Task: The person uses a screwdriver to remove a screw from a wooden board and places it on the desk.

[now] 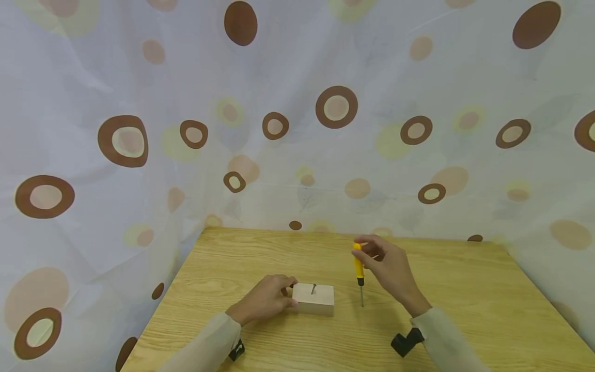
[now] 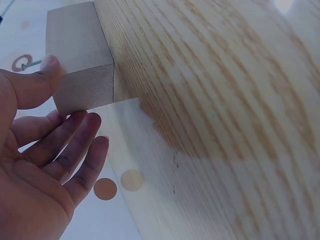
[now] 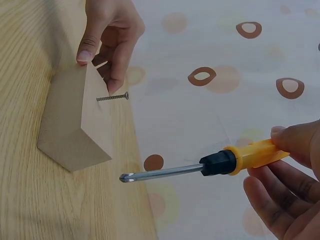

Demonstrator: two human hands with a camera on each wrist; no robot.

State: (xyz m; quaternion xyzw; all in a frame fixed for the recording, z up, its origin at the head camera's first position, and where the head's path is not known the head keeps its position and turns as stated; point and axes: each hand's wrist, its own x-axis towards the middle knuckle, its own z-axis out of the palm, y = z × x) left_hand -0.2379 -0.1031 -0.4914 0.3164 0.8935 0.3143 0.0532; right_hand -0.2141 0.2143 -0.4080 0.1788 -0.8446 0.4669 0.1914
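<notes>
A pale wooden block point(image 1: 321, 299) lies on the table with a screw point(image 1: 313, 289) standing partly sunk in its top face. My left hand point(image 1: 267, 298) grips the block's left end, thumb on the near side and fingers on the far side. To the right of the block, my right hand point(image 1: 388, 263) pinches the yellow handle of a screwdriver point(image 1: 359, 266) between thumb and fingers. Its shaft points down, apart from the block. In the right wrist view the screwdriver point(image 3: 182, 171) shows a black collar and a cross-shaped tip, away from the screw point(image 3: 112, 97).
The wood-grain table point(image 1: 260, 248) carries the block. Behind it and along both sides hangs a white curtain point(image 1: 288, 67) with brown, pink and yellow spots. A black wrist strap piece point(image 1: 407, 342) sits below the right sleeve.
</notes>
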